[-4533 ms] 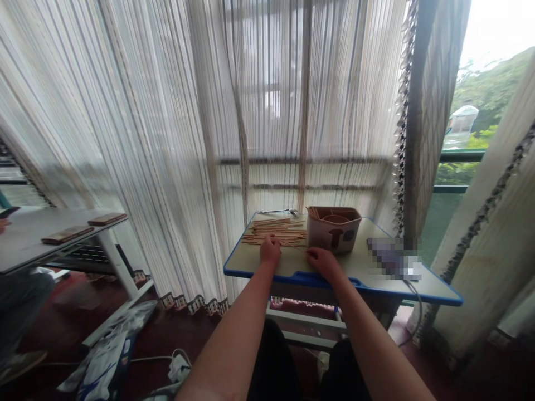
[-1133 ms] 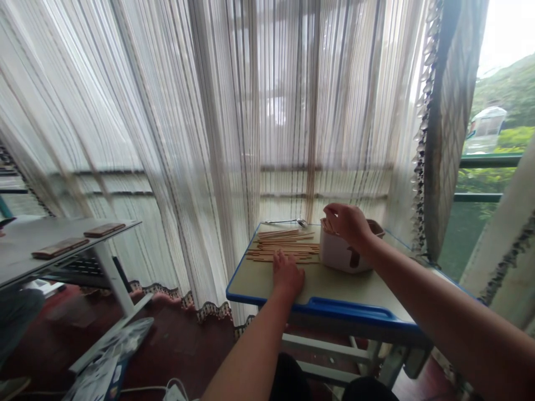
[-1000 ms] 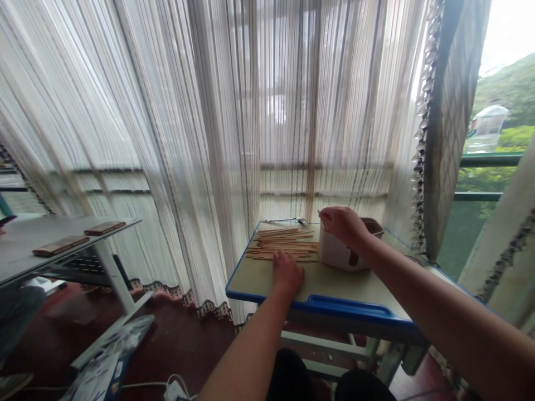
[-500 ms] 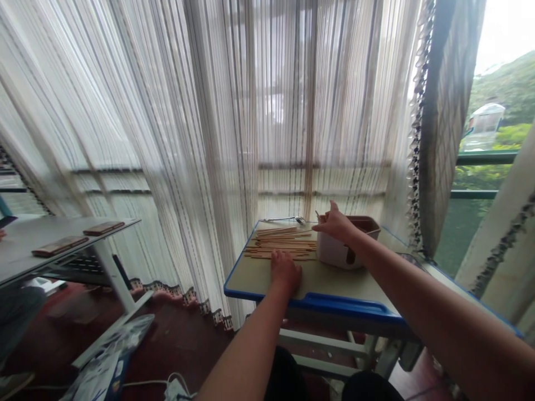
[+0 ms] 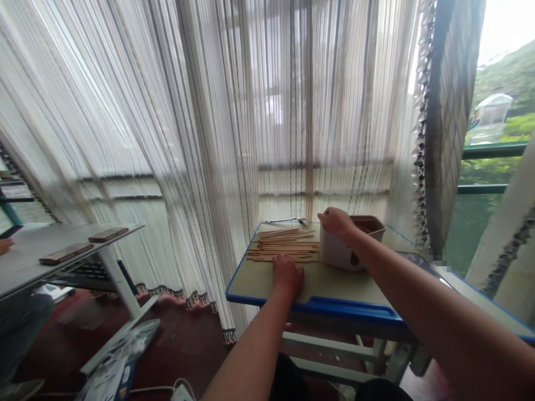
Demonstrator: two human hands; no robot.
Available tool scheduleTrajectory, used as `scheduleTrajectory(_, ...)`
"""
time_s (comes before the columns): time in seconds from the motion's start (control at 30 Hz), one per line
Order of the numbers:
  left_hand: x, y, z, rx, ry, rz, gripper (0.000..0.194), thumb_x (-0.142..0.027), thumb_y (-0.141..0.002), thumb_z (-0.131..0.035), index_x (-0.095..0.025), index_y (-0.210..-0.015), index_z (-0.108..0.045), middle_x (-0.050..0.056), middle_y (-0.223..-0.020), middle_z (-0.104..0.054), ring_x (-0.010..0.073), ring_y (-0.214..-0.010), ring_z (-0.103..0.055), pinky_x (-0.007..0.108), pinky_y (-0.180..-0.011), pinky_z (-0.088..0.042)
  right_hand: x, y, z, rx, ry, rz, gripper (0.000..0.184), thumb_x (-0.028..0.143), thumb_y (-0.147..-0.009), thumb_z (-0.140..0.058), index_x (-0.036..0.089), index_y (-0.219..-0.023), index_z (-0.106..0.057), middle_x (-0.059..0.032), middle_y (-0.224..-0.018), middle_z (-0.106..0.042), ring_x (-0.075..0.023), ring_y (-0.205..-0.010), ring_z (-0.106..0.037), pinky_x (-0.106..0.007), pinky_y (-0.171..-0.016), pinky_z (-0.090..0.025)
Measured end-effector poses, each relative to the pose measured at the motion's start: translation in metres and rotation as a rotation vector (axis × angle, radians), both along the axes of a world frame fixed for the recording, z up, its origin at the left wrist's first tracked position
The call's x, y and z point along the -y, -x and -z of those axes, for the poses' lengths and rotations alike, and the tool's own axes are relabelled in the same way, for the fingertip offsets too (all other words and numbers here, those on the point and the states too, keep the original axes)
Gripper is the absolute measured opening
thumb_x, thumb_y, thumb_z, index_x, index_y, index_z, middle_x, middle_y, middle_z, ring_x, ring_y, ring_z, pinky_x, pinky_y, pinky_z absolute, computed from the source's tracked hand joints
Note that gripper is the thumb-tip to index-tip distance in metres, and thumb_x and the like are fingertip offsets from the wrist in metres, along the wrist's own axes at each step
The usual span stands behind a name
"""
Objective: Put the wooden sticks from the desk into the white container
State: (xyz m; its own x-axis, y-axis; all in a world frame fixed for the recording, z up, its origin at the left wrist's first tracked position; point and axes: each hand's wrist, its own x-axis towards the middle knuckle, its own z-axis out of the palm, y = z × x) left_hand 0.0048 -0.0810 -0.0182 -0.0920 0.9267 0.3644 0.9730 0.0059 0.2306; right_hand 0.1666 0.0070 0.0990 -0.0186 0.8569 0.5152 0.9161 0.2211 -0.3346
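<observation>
Several thin wooden chopsticks [image 5: 288, 245] lie side by side across the left part of a small desk [image 5: 259, 281] with a blue edge. My left hand [image 5: 287, 274] rests on the desk, fingertips at the nearest sticks, fingers stretched forward. To the right stands a pale utensil holder [image 5: 336, 253] with a brown inside and a dark slot in its front. At its left rim is my right hand [image 5: 337, 220], fingers curled together; what they hold, if anything, is hidden. A metal spoon or ladle [image 5: 301, 221] lies behind the sticks.
A dark flat object [image 5: 413, 260] lies at the desk's right side. Striped sheer curtains [image 5: 284, 139] hang right behind the desk. On the left, another table [image 5: 25, 262] carries two brown flat items [image 5: 67, 253], with a person's hand at its edge.
My right hand's fingers, spread before, have closed together at the holder's left rim. My left hand stays by the chopsticks. The view has shifted slightly.
</observation>
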Motion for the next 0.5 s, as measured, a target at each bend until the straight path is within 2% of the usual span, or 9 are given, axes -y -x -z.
scheduleTrajectory(0.07, -0.002, 0.001, 0.000, 0.002, -0.007, -0.027, 0.037, -0.038, -0.077, -0.039, -0.015, -0.102, -0.053, 0.010, -0.109, -0.052, 0.0244, -0.106, -0.040, 0.037, -0.094, -0.025, 0.008, -0.003, -0.001, 0.012, -0.010, -0.051, 0.036, 0.047, -0.074, -0.045, 0.016, -0.067, -0.061, -0.0091, -0.067, -0.060, -0.0199, -0.067, -0.055, -0.029, -0.061, -0.036)
scheduleTrajectory(0.13, -0.004, 0.001, 0.000, -0.005, -0.014, -0.039, 0.038, -0.037, -0.079, -0.037, -0.015, -0.106, -0.051, 0.011, -0.110, -0.052, 0.0240, -0.106, -0.040, 0.037, -0.094, -0.025, 0.021, -0.005, -0.003, 0.014, -0.071, -0.118, 0.038, 0.051, -0.071, -0.049, 0.016, -0.069, -0.061, -0.0088, -0.072, -0.059, -0.0198, -0.070, -0.054, -0.029, -0.064, -0.037)
scheduleTrajectory(0.27, -0.005, 0.000, 0.004, -0.054, 0.012, 0.043, 0.038, -0.034, -0.081, -0.033, -0.013, -0.107, -0.052, 0.013, -0.112, -0.050, 0.0246, -0.107, -0.039, 0.037, -0.093, -0.026, 0.063, 0.000, 0.002, -0.063, -0.436, -0.186, 0.035, 0.041, -0.075, -0.050, 0.017, -0.099, -0.055, -0.0120, -0.106, -0.052, -0.0247, -0.100, -0.046, -0.036, -0.083, -0.036)
scheduleTrajectory(0.3, -0.005, -0.001, 0.006, -0.061, 0.022, 0.055, 0.038, -0.033, -0.081, -0.031, -0.014, -0.105, -0.053, 0.014, -0.111, -0.050, 0.0245, -0.106, -0.039, 0.037, -0.091, -0.027, 0.075, 0.002, 0.008, -0.078, -0.508, -0.208, 0.032, 0.037, -0.077, -0.048, 0.018, -0.103, -0.053, -0.0117, -0.111, -0.049, -0.0248, -0.104, -0.043, -0.037, -0.087, -0.034)
scheduleTrajectory(0.37, -0.005, -0.001, 0.008, -0.062, 0.029, 0.046, 0.036, -0.030, -0.082, -0.030, -0.014, -0.102, -0.056, 0.014, -0.108, -0.052, 0.0238, -0.103, -0.042, 0.036, -0.089, -0.030, 0.096, 0.002, 0.030, -0.065, -0.525, -0.301, 0.026, 0.031, -0.080, -0.043, 0.020, -0.101, -0.053, -0.0100, -0.110, -0.050, -0.0229, -0.104, -0.043, -0.037, -0.090, -0.033)
scheduleTrajectory(0.43, -0.005, -0.001, 0.010, -0.058, 0.001, 0.031, 0.035, -0.026, -0.081, -0.031, -0.016, -0.101, -0.057, 0.012, -0.105, -0.054, 0.0228, -0.101, -0.044, 0.035, -0.087, -0.032, 0.109, -0.002, 0.061, -0.081, -0.444, -0.345, 0.022, 0.030, -0.080, -0.042, 0.022, -0.097, -0.053, -0.0094, -0.104, -0.053, -0.0223, -0.099, -0.047, -0.037, -0.089, -0.035)
scheduleTrajectory(0.5, -0.006, -0.001, 0.011, -0.054, -0.035, 0.048, 0.033, -0.023, -0.081, -0.032, -0.017, -0.098, -0.059, 0.011, -0.101, -0.056, 0.0219, -0.098, -0.046, 0.034, -0.085, -0.034, 0.112, -0.008, 0.094, -0.116, -0.278, -0.331, 0.021, 0.029, -0.081, -0.039, 0.023, -0.096, -0.053, -0.0088, -0.097, -0.055, -0.0211, -0.093, -0.051, -0.034, -0.084, -0.038)
